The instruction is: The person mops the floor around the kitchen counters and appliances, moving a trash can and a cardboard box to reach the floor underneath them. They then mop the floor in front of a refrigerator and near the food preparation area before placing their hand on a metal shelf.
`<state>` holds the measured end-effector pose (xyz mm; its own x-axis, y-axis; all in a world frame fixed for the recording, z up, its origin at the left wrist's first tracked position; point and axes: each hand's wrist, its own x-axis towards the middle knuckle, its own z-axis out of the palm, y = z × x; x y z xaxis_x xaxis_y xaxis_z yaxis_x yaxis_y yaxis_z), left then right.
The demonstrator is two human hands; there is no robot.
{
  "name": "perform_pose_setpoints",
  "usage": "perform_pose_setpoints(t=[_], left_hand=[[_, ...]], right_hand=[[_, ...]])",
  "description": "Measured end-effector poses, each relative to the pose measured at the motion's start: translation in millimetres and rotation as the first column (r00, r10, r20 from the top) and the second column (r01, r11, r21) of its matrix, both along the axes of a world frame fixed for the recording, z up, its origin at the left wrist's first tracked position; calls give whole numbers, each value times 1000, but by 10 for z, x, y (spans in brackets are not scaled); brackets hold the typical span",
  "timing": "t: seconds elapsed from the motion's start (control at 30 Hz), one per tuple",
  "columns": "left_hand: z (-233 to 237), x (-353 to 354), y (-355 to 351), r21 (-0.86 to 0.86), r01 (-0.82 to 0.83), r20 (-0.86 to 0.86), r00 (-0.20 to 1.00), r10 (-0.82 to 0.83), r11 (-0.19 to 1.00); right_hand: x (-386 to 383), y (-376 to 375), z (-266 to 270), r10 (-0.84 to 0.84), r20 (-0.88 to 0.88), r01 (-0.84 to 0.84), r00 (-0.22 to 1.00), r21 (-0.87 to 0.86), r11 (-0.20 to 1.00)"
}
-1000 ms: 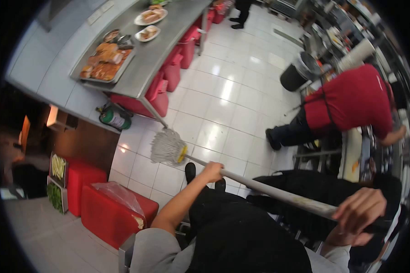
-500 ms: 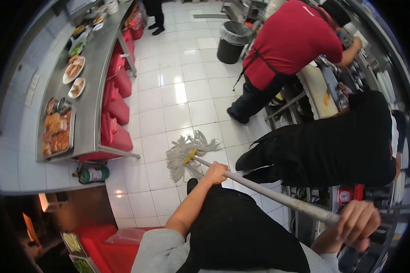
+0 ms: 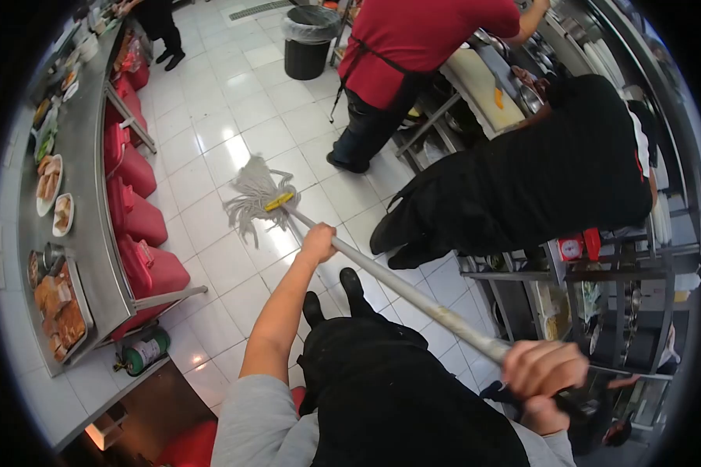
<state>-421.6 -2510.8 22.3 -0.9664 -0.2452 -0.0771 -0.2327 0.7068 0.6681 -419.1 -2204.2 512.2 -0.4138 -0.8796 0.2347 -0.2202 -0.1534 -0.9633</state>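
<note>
Both my hands are closed around the long grey handle of a mop (image 3: 401, 286). My left hand (image 3: 318, 243) grips it low, near the mop head, with that arm stretched forward. At the handle's upper end, close to my body on the right, my right hand (image 3: 544, 375) is wrapped around it. The mop's grey string head (image 3: 258, 189) lies spread on the white tiled floor (image 3: 234, 265), joined to the handle by a yellow clamp (image 3: 279, 201).
Red bins (image 3: 152, 265) stand under a steel counter (image 3: 105, 226) on the left, near a green cylinder (image 3: 144, 350). Two people, one in a red shirt (image 3: 428, 39) and one in black clothes (image 3: 522, 179), work at the right. A black trash bin (image 3: 306, 56) stands ahead.
The view has shifted, so the surroundings appear further left. The mop head has moved forward and left across the tiles, and my left arm reaches further out. Both hands keep their hold.
</note>
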Motion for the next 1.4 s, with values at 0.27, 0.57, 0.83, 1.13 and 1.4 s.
perform_pose_setpoints(t=[0.27, 0.57, 0.83, 1.13, 1.4], left_hand=[[517, 59, 1606, 348, 426, -16, 893, -449, 835], [607, 79, 1972, 363, 572, 34, 781, -624, 736], [-48, -466, 1639, -25, 162, -90, 982, -164, 986], [-91, -1318, 1876, -141, 6, -24, 1000, -9, 990], [616, -1196, 2334, 228, -188, -264, 933, 246, 955]], right_hand=[[-144, 583, 959, -158, -31, 151, 987, -166, 974], [-87, 674, 864, -59, -22, 47, 998, -363, 931], [-98, 1139, 55, -260, 12, 252, 965, -297, 921], [-998, 1457, -87, 189, -110, -207, 976, -182, 961], [-1773, 1209, 377, 632, -176, -656, 755, -196, 729]])
